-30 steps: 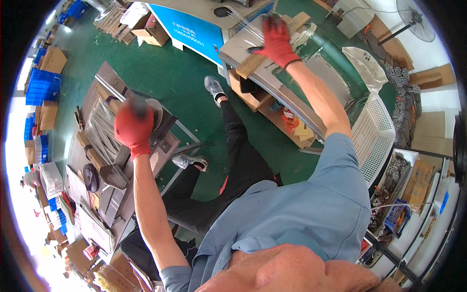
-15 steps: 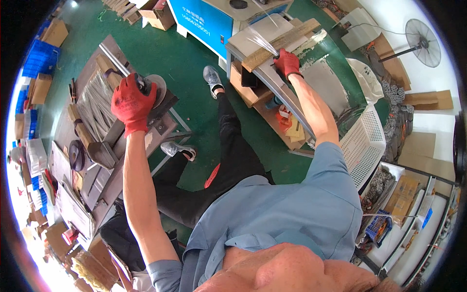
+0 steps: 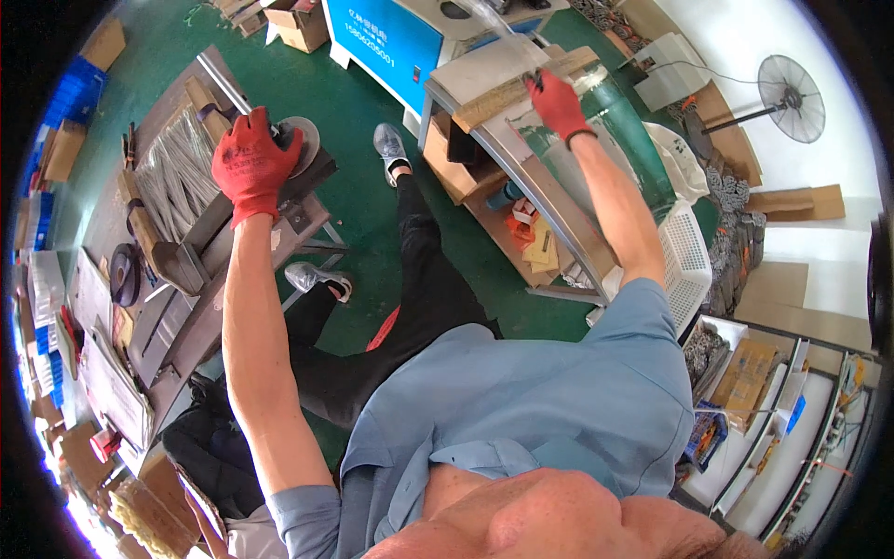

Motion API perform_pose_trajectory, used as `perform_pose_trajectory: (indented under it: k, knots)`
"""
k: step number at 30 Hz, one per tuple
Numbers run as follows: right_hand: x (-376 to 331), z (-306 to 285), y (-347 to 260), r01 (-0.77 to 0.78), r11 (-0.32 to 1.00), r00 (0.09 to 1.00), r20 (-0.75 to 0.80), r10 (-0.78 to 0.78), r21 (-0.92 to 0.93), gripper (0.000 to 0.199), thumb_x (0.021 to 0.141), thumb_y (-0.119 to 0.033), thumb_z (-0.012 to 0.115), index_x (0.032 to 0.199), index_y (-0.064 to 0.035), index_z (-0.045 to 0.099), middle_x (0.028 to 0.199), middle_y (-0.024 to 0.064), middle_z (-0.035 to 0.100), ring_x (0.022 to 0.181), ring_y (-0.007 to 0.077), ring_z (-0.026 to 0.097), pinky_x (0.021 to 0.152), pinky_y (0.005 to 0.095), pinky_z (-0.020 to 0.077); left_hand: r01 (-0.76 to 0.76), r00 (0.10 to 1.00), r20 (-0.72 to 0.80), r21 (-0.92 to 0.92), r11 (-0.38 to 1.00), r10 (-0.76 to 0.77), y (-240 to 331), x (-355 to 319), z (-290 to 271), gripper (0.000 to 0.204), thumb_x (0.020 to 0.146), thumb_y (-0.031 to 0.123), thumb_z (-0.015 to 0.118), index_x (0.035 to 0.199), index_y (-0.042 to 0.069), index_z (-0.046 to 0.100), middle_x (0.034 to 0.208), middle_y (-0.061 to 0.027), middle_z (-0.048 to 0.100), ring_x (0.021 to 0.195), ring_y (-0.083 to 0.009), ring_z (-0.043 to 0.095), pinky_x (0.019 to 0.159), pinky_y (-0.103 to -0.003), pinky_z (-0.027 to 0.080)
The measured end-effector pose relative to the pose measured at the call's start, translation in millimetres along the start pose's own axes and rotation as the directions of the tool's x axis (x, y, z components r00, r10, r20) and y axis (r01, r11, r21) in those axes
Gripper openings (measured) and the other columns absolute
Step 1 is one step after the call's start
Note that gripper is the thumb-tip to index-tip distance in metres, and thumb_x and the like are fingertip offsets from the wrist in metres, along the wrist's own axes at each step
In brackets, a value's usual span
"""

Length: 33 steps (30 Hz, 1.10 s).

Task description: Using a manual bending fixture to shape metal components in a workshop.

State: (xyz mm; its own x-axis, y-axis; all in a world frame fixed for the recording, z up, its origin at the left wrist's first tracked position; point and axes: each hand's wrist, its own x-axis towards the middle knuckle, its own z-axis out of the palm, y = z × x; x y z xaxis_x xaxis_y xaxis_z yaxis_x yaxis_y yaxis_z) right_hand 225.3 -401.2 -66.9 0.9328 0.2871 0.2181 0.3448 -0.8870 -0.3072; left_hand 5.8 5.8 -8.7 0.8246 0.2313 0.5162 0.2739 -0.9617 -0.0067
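Note:
My left hand (image 3: 251, 170), in a red work glove, is wrapped around a dark handle (image 3: 279, 136) at the left bench. A bright metal bar (image 3: 222, 82) runs away from beside it, and a round metal disc (image 3: 303, 154) sits just right of the glove. Left of that hand lies a bundle of long grey strands (image 3: 177, 182) between wooden blocks. Also gloved in red, my right hand (image 3: 562, 106) is closed above the right table, by a wooden board (image 3: 494, 101). Pale thin strands (image 3: 494, 19) stretch from its fingers toward the blue machine; motion blurs them.
The blue machine cabinet (image 3: 384, 51) stands ahead between the benches. Under the right table is a shelf with cardboard and small items. A white perforated basket (image 3: 684, 256) and a standing fan (image 3: 792, 98) are at the right. A black tape roll (image 3: 124, 273) lies on the left bench.
My right hand has moved a little farther away and to the right, off the wooden board's edge, with the strands. My left hand stays on the handle. The whole view has shifted slightly.

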Motion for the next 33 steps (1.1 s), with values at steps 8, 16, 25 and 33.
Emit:
perform_pose_trajectory:
  k: [8,16,25,33]
  knots:
    - [27.4,-159.3,41.5,0.147,0.987,0.861,-0.499,-0.096,0.065,0.033,0.093,-0.034,0.055,0.093,-0.0016,0.062,0.077,0.0197,0.063,0.072,0.0385,0.060,0.064,0.0434,0.0454,0.019,0.998,0.052,-0.021,1.000,-0.018,7.5,3.3,-2.1,0.051,0.071,0.050,0.068,0.105,0.013,0.061,0.097,-0.0083,0.065,0.088,-0.0293,0.064,0.074,-0.042,0.052]
    - [2.9,-198.5,84.8,0.133,0.937,0.655,-0.738,0.162,0.324,0.035,0.095,-0.031,0.053,0.105,0.0016,0.062,0.082,0.0124,0.063,0.075,0.0244,0.056,0.069,0.0389,0.0440,0.033,0.997,0.065,-0.031,0.999,-0.031,12.8,1.7,-11.4,0.051,0.072,0.047,0.070,0.108,0.013,0.060,0.100,-0.0098,0.064,0.093,-0.0309,0.063,0.077,-0.043,0.051]
    - [-15.9,-188.3,90.7,0.248,0.526,0.746,-0.507,0.431,0.813,0.016,0.090,-0.016,0.065,0.088,-0.0021,0.057,0.066,0.0044,0.060,0.052,0.0137,0.056,0.046,0.0292,0.0470,0.036,0.999,0.023,-0.049,0.998,-0.035,8.8,-5.0,-17.2,0.047,0.070,0.043,0.073,0.102,0.011,0.059,0.097,-0.0095,0.063,0.091,-0.0312,0.061,0.076,-0.044,0.050]
    - [-30.9,-180.5,94.7,0.315,0.563,0.706,-0.585,0.398,0.764,0.019,0.082,-0.007,0.072,0.096,0.0011,0.062,0.078,0.0076,0.066,0.059,0.0145,0.060,0.054,0.0297,0.0532,0.019,1.000,0.007,-0.046,0.999,-0.019,7.5,-5.0,-15.7,0.047,0.070,0.041,0.073,0.102,0.010,0.060,0.095,-0.0096,0.064,0.091,-0.0307,0.061,0.077,-0.043,0.050]
